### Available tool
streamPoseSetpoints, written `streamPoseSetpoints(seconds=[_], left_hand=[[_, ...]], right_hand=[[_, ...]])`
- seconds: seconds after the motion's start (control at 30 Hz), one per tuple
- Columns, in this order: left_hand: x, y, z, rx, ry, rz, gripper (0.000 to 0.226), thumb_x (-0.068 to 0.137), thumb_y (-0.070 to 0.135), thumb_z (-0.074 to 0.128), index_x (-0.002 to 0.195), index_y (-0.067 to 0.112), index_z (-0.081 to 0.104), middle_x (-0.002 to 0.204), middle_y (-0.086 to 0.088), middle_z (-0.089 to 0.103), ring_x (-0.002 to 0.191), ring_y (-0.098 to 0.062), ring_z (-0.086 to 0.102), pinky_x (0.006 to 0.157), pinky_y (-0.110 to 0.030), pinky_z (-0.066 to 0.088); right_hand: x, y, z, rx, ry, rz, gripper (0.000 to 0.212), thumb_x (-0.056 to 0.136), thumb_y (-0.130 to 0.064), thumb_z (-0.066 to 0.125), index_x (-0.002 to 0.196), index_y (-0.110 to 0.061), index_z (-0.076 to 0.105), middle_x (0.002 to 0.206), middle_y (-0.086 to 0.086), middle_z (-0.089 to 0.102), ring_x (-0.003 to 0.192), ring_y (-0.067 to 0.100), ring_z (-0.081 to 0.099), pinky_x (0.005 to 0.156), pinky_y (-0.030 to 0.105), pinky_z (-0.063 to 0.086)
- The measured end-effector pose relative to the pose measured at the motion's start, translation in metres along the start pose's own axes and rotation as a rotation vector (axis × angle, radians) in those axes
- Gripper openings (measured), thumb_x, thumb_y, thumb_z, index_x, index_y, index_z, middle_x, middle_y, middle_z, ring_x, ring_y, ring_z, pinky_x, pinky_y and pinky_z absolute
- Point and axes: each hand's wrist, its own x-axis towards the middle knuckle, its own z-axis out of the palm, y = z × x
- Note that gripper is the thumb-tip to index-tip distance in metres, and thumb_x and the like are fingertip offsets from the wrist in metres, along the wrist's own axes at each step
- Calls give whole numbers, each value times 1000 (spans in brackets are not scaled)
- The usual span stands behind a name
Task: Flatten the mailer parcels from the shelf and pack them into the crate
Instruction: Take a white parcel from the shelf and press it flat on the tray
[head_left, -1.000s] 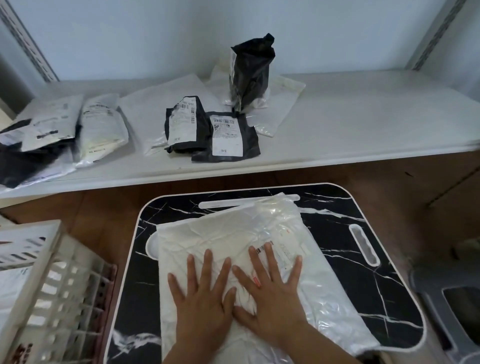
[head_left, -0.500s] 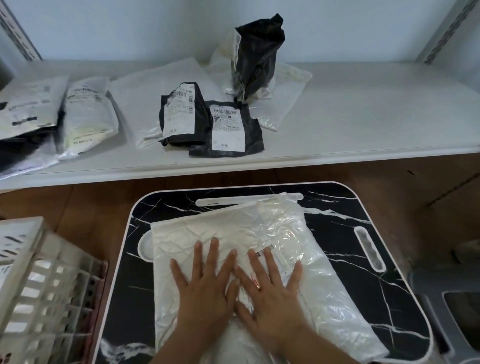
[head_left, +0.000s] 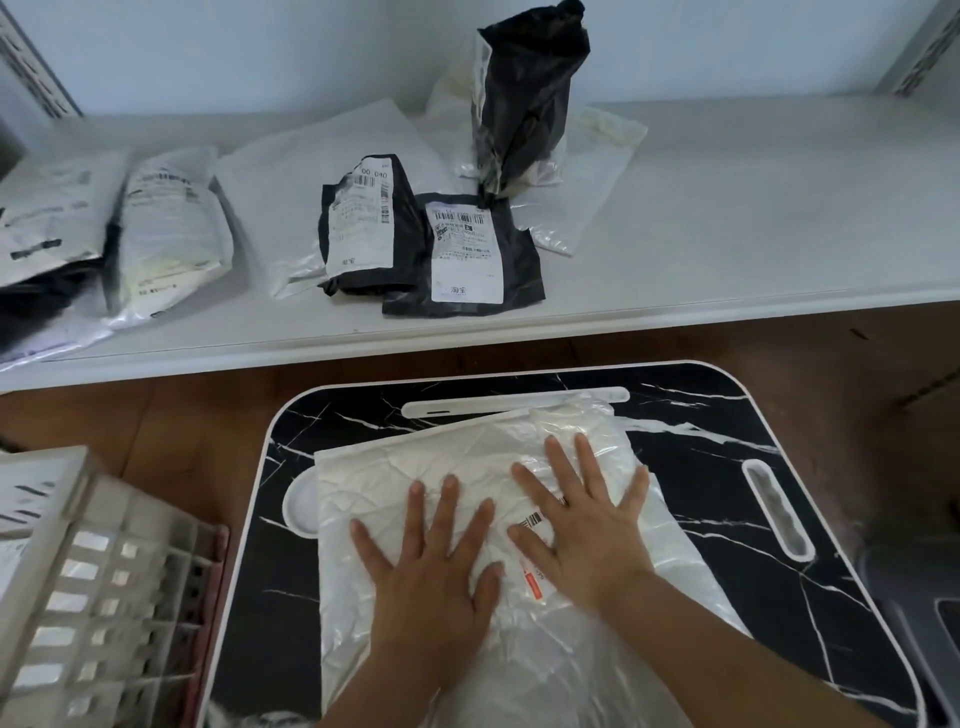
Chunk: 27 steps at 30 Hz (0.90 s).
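On the black marble-patterned worktop with a white rim (head_left: 727, 545) lies a large, crinkled white plastic mailer parcel (head_left: 415, 467), covering most of the worktop's middle and near side. A small printed label with a barcode and an orange strip (head_left: 535, 551) sits on the parcel's upper face. Both hands press down flat on this parcel, fingers straight and spread, gripping nothing. The left hand (head_left: 431, 566) rests near the parcel's centre. The right hand (head_left: 587, 525) lies just beside it, toward the parcel's far right part, partly covering the label; the left thumb nearly touches the right thumb.

To the left of the worktop stands a white slotted plastic crate (head_left: 93, 597), its lattice wall facing the worktop. Something pale lies inside it, too cut off to identify.

Beyond the worktop runs a long white shelf (head_left: 753, 218) carrying more parcels. Straight beyond the worktop, two flat black mailers with white shipping labels (head_left: 431, 244) lie side by side near the shelf's front edge. Behind them a tall black bag (head_left: 524, 98) stands upright, with clear and white plastic mailers (head_left: 587, 176) lying flat beneath and beside it. Another flat white mailer (head_left: 291, 197) lies to their left. Farther left sit plump white pouches with dark print (head_left: 166, 234), resting over a dark bag at the shelf's left end.
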Motion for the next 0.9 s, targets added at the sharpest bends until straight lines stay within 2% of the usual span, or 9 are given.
streamPoseSetpoints(seconds=[0.13,0.27,0.4,0.5,0.57,0.67,0.7,0.83,0.9], left_hand=[[-2,0,-1,18,-43,17,57,95,61,20,147,40,31,159,-1,23,145,-34,21,98,-77,16],[-3,-1,-4,10,-116,17,57,95,61,17,147,40,30,159,-2,23,144,-34,22,96,-78,14],[0,0,-14,-5,-114,31,59,88,65,-7,144,51,-16,155,7,-31,142,-26,-28,101,-76,-12],[-12,7,-26,-43,-189,22,67,81,75,-5,141,53,-24,148,10,-42,138,-25,-37,101,-75,-14],[-33,11,-22,-70,-198,91,76,72,84,-5,141,55,-16,152,9,-36,141,-29,-31,100,-76,-13],[-67,10,-15,29,-214,155,100,62,99,18,143,43,36,157,-5,27,142,-33,22,92,-79,11],[-73,8,-13,35,-193,145,106,58,101,21,142,39,41,155,-6,32,139,-33,27,88,-81,15],[-77,4,-18,22,-222,176,119,45,104,27,143,53,-18,152,10,-37,139,-24,-33,87,-82,-20],[-80,4,-22,14,-282,158,121,41,106,23,148,50,8,162,4,-6,146,-29,-7,87,-87,-3]], right_hand=[[-7,5,-7,55,-3,-8,75,80,-83,-1,146,-50,-12,153,-4,-37,135,21,-42,105,70,-14],[-49,18,1,29,29,-103,96,76,-91,20,153,-34,12,161,13,-7,147,34,-13,106,69,2],[-98,12,4,-21,-67,-188,116,62,-100,23,152,-28,22,158,20,15,145,41,13,97,72,11],[-107,2,7,4,-146,-98,117,55,-103,20,146,-31,38,153,18,31,138,43,32,92,77,14],[-104,0,8,16,-171,-50,117,54,-104,20,145,-33,40,153,16,33,138,42,32,94,78,8],[-108,-1,12,24,-161,-29,111,58,-101,24,143,-32,43,152,16,34,138,41,33,91,80,14],[-113,-1,12,19,-149,-31,107,62,-99,26,143,-31,44,152,16,34,138,40,32,89,79,19],[-129,4,19,-22,-94,-55,92,76,-89,28,144,-29,42,155,16,29,142,37,23,96,68,21],[-131,8,21,-24,-115,-50,90,78,-88,27,145,-29,41,155,15,28,143,36,22,96,65,20]])
